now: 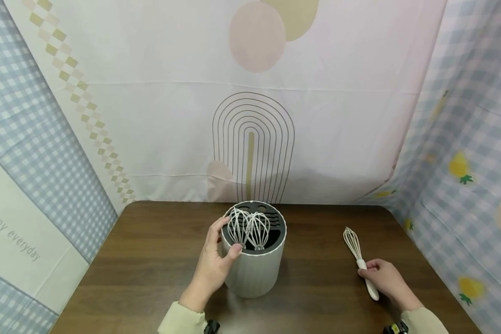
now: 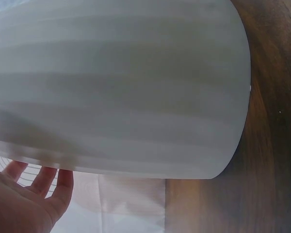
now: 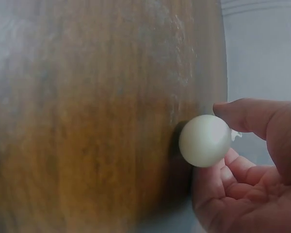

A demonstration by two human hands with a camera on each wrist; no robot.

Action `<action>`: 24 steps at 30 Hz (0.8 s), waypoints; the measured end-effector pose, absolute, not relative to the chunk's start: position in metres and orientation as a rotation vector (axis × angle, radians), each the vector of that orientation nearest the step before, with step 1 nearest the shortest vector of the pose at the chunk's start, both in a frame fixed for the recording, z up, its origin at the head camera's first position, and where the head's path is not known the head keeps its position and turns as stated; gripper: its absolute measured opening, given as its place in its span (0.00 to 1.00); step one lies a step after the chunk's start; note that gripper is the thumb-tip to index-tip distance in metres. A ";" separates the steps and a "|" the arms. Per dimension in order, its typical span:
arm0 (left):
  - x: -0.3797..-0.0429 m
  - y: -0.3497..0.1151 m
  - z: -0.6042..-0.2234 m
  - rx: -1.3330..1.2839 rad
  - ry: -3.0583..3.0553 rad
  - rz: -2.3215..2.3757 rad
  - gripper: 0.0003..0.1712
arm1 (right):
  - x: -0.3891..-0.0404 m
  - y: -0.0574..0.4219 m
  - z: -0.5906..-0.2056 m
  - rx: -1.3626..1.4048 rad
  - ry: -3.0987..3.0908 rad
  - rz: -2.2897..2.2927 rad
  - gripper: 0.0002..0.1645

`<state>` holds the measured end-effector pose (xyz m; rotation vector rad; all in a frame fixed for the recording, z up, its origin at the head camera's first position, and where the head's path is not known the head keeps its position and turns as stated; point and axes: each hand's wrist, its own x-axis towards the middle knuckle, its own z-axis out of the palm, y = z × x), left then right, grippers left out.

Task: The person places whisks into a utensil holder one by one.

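A round whitish utensil holder [image 1: 256, 277] with a dark slotted top stands upright on the table. Two wire whisk heads [image 1: 259, 230] stick up from its large front opening. My left hand [image 1: 210, 264] grips the holder's left side at the rim, thumb at the front and fingers farther back. The left wrist view shows the holder's ribbed wall [image 2: 126, 97] filling much of the frame, with curved fingers [image 2: 63, 189] at its edge. Over to the right, my right hand [image 1: 387, 279] pinches a small whisk by its white handle [image 1: 372, 290], wires pointing away from me. The handle's rounded end [image 3: 204, 141] faces the right wrist camera.
The brown wooden table [image 1: 163, 260] reaches back to a pale printed cloth [image 1: 158, 134]. Blue checked cloth [image 1: 476, 130] hangs along the right side, and more hangs at the left. A stretch of tabletop separates the holder from the right hand.
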<state>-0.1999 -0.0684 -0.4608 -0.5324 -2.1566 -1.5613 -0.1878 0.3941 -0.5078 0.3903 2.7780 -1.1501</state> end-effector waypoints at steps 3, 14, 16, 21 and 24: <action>-0.199 -0.067 -0.459 -0.529 -2.158 -1.547 0.39 | -0.191 0.392 -0.507 0.356 2.801 -1.114 0.20; -0.175 -0.061 -0.421 -0.500 -2.153 -1.593 0.36 | -0.195 0.362 -0.482 0.219 2.716 -1.208 0.23; -0.174 -0.061 -0.419 -0.493 -2.157 -1.595 0.36 | -0.195 0.351 -0.475 0.186 2.724 -1.243 0.23; -0.174 -0.061 -0.420 -0.493 -2.156 -1.593 0.37 | -0.196 0.321 -0.458 0.045 2.805 -1.391 0.22; -0.174 -0.061 -0.420 -0.494 -2.158 -1.590 0.37 | -0.196 0.304 -0.447 -0.038 2.856 -1.478 0.21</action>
